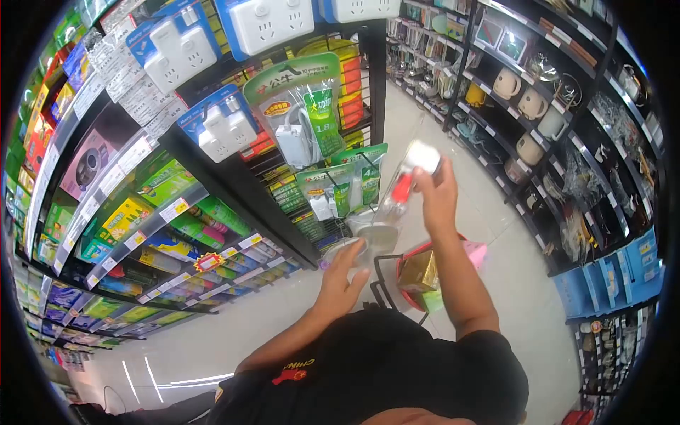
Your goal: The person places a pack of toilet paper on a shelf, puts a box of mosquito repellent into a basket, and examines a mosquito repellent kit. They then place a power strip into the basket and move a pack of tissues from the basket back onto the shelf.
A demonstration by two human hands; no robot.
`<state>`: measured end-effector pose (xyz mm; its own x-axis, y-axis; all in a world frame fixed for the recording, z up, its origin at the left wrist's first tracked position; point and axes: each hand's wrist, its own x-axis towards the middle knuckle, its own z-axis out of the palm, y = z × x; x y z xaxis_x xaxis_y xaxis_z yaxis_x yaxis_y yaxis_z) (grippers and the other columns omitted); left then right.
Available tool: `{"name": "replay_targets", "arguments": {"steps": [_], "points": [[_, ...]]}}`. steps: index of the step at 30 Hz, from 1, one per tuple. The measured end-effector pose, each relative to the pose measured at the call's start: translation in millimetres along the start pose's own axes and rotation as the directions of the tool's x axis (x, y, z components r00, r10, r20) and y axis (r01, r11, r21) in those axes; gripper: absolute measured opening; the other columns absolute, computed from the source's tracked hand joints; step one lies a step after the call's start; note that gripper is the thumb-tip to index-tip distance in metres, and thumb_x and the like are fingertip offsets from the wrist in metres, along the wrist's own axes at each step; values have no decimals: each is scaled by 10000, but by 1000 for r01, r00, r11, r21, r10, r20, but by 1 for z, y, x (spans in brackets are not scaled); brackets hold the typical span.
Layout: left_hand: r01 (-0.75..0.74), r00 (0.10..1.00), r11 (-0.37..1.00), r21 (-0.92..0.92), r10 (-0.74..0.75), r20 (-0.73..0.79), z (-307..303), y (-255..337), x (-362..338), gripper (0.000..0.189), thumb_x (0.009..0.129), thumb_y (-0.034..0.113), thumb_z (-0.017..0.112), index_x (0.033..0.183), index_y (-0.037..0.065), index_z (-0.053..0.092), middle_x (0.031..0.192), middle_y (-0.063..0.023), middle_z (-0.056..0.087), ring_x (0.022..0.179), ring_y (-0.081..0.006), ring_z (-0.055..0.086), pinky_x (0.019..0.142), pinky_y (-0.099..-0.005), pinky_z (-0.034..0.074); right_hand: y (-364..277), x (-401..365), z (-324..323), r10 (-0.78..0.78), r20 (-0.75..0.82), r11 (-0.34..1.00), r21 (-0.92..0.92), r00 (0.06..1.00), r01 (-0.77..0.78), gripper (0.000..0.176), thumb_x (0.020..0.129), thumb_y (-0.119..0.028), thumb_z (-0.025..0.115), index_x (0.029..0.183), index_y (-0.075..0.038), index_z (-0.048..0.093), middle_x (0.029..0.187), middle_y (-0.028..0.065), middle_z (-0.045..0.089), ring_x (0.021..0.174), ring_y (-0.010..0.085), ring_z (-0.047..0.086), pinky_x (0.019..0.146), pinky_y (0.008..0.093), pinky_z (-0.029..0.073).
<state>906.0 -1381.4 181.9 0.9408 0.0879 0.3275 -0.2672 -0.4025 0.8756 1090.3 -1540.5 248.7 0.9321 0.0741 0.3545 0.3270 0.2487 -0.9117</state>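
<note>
Pack: clear plastic blister pack with white top and red piece inside [402, 185], held up mid-aisle, above the basket and just in front of the shelf end.
Handling: we judge it light, thin-walled, slick and crackly, and it'd buckle if squeezed mid-body. Best taken at the stiffer white end or along the sealed edges.
Right hand: right hand [437, 197] raised, wrist bent, fingers wrapped round the pack's upper end, gripping it.
Left hand: left hand [343, 275] lower, fingers spread, at the pack's blurred clear lower end. We can't tell if it grips or only steadies.
Below: red shopping basket [405, 299] w/ black handle, a gold box [418, 271] and sth pink in it.
Left side: black shelf rack [234, 184] w/ hanging green-carded adapter packs [301, 106] and white socket plugs [273, 21].
Right side: dark shelves w/ cream ceramic mugs [520, 95].
</note>
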Motion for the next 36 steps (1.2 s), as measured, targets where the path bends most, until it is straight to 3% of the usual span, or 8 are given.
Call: {"name": "replay_targets", "arguments": {"steps": [5,8,13,15,24,30,33,36], "points": [[304,949,953,1,-303,84,3,-42,-41,480,947,246,627,1359,25,523,1299,-213,557,1110,-329,609,892,-389,521,-30,65,-7,-120,21,988,-92,993,122,517,893,-172,674,1331,22,481,1074,87,617,923,126,589,754,276,498],[412,900,905,111,-423,109,2,-98,-77,480,945,312,624,1319,20,555,1287,-211,571,1092,-334,627,896,-392,520,-36,92,-6,-142,47,989,51,989,140,527,887,-203,682,1333,7,494,1027,78,615,867,115,574,705,267,481],[595,792,765,247,-611,-16,-7,-193,-153,479,921,393,612,1220,19,625,1218,-205,626,1085,-340,635,930,-401,502,-30,120,1,-304,69,885,-350,950,308,584,825,-292,743,1283,-4,525,1147,151,654,1067,221,629,863,337,499],[649,745,702,293,-664,-58,-17,-220,-179,470,914,403,593,1175,16,651,1182,-199,650,1089,-342,632,942,-408,495,-37,125,6,-355,88,843,-401,931,359,595,808,-299,754,1281,-17,529,1124,149,667,1039,225,643,871,344,497],[804,531,462,374,-841,-101,-53,-289,-256,418,900,400,508,1003,52,716,1126,-200,671,1060,-390,622,938,-463,478,-60,130,24,-408,104,664,-648,907,374,585,792,-374,752,1248,-66,552,1038,153,693,908,292,684,810,374,511],[910,377,352,218,-923,-82,-51,-313,-261,458,882,432,512,1051,59,718,1133,-194,672,1073,-380,628,930,-446,487,-61,120,21,-378,104,625,-705,920,336,583,786,-398,750,1231,-69,567,1005,153,700,892,303,687,802,384,514],[647,662,574,503,-749,3,-50,-353,-274,480,876,460,520,1059,60,713,1125,-206,672,1068,-380,631,931,-441,488,-67,118,21,-366,112,626,-705,924,333,570,786,-406,744,1217,-70,582,988,145,703,863,291,691,788,383,519],[858,453,423,293,-891,-40,-47,-333,-257,485,878,466,520,1035,48,708,1107,-213,675,1056,-386,634,923,-443,490,-77,116,24,-371,130,594,-728,920,342,549,785,-403,739,1198,-71,594,968,134,706,841,283,694,767,386,523]]}}
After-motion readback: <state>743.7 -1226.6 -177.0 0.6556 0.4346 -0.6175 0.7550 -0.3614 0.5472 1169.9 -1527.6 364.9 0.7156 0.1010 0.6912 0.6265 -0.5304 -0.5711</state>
